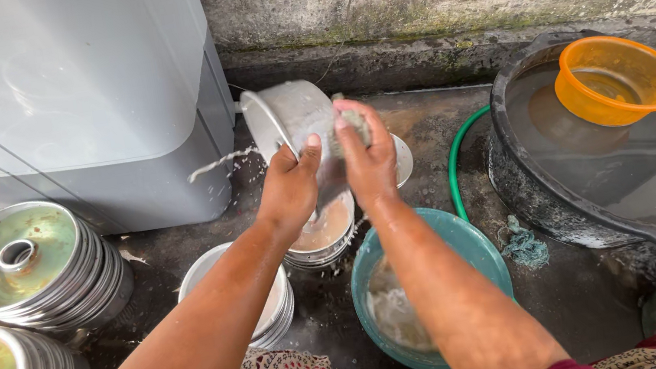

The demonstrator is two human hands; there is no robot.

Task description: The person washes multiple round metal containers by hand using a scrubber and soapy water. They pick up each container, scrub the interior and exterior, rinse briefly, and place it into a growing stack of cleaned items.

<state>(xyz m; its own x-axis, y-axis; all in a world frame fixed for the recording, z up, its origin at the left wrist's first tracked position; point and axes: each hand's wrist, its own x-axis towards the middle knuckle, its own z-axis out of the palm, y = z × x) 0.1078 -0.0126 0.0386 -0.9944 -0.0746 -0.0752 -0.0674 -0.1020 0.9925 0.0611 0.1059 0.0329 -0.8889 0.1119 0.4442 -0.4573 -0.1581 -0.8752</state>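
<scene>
Your left hand (289, 189) grips a metal pan (293, 120), tilted on its side above the wet floor, thumb pressed on its outer wall; water spills from its rim toward the grey appliance (69, 102). Your right hand (368, 160) is closed on a scrub pad (357, 123), pressed against the pan's bottom. Just below sit a stack of pans (321, 242) and a teal basin (452, 248) of soapy water. 2 stacks of ring moulds (25, 267) stand at your left; an orange bowl (616, 77) floats in the black tub (551, 210) at your right.
</scene>
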